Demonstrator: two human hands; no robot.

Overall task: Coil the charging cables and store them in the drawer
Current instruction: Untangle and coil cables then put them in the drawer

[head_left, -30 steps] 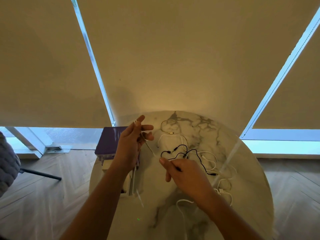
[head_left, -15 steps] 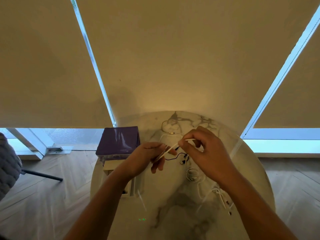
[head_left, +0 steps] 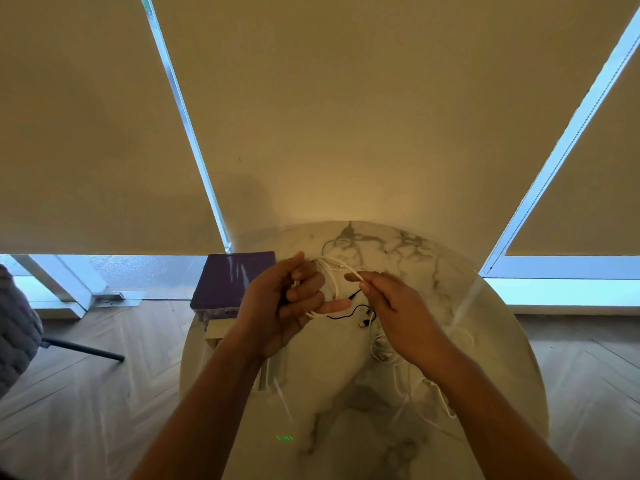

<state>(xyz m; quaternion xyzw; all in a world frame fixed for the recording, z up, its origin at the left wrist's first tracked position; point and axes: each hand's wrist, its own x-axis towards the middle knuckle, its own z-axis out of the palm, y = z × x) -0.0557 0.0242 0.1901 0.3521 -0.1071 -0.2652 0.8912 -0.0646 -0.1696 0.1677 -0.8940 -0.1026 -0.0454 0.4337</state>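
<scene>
Now the left hand [head_left: 277,306] holds white cable [head_left: 334,275] loops in curled fingers; the right hand [head_left: 398,313] pinches its strand; next, another wrap.

I see bare round marble tabletop [head_left: 332,455] nearest me. Loose black and white cables [head_left: 367,315] clutter its right; a purple box [head_left: 228,282] blocks its left edge.

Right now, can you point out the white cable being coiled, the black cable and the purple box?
white cable [head_left: 341,264]: head view, strand between the hands.
black cable [head_left: 349,311]: head view, its curved middle.
purple box [head_left: 235,278]: head view, its top.
</scene>
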